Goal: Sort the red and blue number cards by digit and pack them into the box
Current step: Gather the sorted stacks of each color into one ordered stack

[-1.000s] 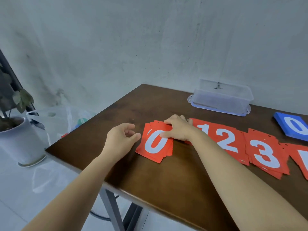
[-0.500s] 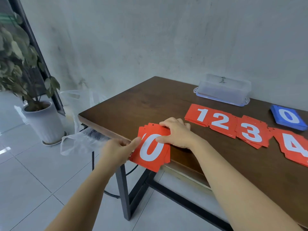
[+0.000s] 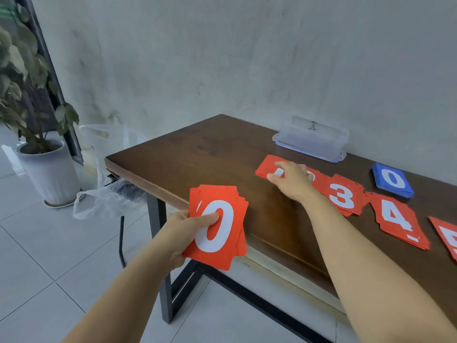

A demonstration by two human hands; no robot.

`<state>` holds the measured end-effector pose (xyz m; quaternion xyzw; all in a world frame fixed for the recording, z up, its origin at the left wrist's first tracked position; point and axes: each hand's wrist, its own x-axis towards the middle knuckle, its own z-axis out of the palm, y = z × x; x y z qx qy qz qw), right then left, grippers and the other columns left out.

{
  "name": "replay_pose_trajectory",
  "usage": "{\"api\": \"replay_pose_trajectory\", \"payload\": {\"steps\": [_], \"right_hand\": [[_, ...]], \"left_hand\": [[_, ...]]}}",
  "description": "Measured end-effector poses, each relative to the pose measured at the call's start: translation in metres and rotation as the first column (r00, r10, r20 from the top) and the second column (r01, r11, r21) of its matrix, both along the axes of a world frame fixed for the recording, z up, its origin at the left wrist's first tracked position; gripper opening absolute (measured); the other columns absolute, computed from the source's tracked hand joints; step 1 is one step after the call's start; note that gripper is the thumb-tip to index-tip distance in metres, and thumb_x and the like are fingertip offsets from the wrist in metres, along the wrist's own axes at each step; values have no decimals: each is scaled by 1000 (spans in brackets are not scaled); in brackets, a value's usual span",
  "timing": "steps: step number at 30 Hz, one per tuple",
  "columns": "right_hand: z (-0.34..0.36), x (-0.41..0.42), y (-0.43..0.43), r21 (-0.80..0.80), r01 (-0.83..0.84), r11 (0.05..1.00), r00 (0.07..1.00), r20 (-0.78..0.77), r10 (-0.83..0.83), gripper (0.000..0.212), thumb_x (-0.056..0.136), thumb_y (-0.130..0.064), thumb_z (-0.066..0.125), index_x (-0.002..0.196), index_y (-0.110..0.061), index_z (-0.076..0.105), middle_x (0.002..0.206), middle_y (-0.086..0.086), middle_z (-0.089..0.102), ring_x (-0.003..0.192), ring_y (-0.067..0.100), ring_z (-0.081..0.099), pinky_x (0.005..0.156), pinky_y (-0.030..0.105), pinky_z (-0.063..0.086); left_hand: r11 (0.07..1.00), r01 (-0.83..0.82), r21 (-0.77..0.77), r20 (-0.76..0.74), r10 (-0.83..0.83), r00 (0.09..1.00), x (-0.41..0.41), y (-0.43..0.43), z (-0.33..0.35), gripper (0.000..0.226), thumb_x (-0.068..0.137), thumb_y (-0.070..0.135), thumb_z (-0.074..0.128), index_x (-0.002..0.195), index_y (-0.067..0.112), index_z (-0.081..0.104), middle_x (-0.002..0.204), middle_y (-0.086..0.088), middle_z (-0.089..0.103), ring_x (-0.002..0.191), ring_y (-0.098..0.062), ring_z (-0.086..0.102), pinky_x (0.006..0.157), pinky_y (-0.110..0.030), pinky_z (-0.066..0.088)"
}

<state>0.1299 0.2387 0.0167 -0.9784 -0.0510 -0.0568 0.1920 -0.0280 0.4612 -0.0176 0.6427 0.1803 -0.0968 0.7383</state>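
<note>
Soft even daylight, faint shadows, wide-angle edge warp.

Six red card stacks (image 3: 342,196) are counted: one at 6 o'clock, five toward 4 o'clock. One blue stack (image 3: 393,180) at 3 o'clock and one box (image 3: 311,138) at 2 o'clock are seen.

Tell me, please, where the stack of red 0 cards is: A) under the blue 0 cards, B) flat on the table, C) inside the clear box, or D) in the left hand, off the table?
D: the left hand grips the red 0 cards in the air beyond the table edge, thumb on the top card.
</note>
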Motion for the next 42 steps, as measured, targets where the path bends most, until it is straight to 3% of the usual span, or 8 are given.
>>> {"api": "replay_pose_trajectory", "payload": {"steps": [8,14,18,25,28,32,36,42], "right_hand": [[-3,55,-14,-185,62,981,994,-72,-77,47,100,-32,39,146,-22,39,146,9,42,138,29,25,108,43,22],[0,90,-15,-300,68,951,984,-137,-113,67,94,-54,45,151,-24,28,156,6,27,142,33,18,113,50,18],[6,94,-13,-223,57,973,964,-243,-112,71,92,-57,49,152,-26,25,156,11,22,142,35,14,116,49,16],[-12,73,-1,-162,-85,983,968,-246,44,73,83,-65,53,147,-37,32,152,7,26,142,34,14,116,50,8],[-13,37,8,-145,-198,969,962,-219,164,71,86,-62,54,148,-36,31,154,0,25,143,27,13,115,49,8],[-16,-8,19,-91,-294,951,939,-214,270,71,85,-64,55,146,-39,30,154,-5,24,142,23,12,114,48,11],[-12,-55,29,-42,-356,934,920,-193,342,69,87,-57,58,147,-36,29,150,-3,27,139,20,12,114,45,9],[-29,-89,36,29,-417,908,898,-144,417,81,84,-45,60,149,-36,13,151,-6,30,137,14,9,111,38,6]], "left_hand": [[999,-28,35,31,27,999,42,-12,28,41,82,32,76,117,17,61,105,-6,73,93,-31,70,83,-48,59],[996,-11,86,26,9,1000,78,-9,33,35,84,34,74,112,19,60,103,-4,71,92,-28,69,85,-46,58],[993,7,117,11,-8,1000,94,-9,33,42,84,37,73,119,20,58,108,-4,69,95,-28,68,88,-47,57],[996,-27,83,9,26,1000,89,-1,26,45,82,34,76,120,16,60,107,-7,71,95,-31,69,86,-49,58],[998,-51,38,-12,52,999,71,7,18,47,80,31,77,120,12,61,104,-9,73,90,-32,72,77,-46,60],[995,-102,-22,-37,101,994,40,12,6,51,79,29,79,121,10,60,104,-12,74,90,-35,72,82,-51,59],[979,-180,-93,-77,173,982,10,3,-7,40,81,26,78,114,11,62,94,-10,76,82,-32,73,66,-41,61],[930,-249,-270,-169,209,963,-11,-27,-14,48,83,26,76,123,10,57,105,-15,73,89,-35,71,70,-45,61]]}}
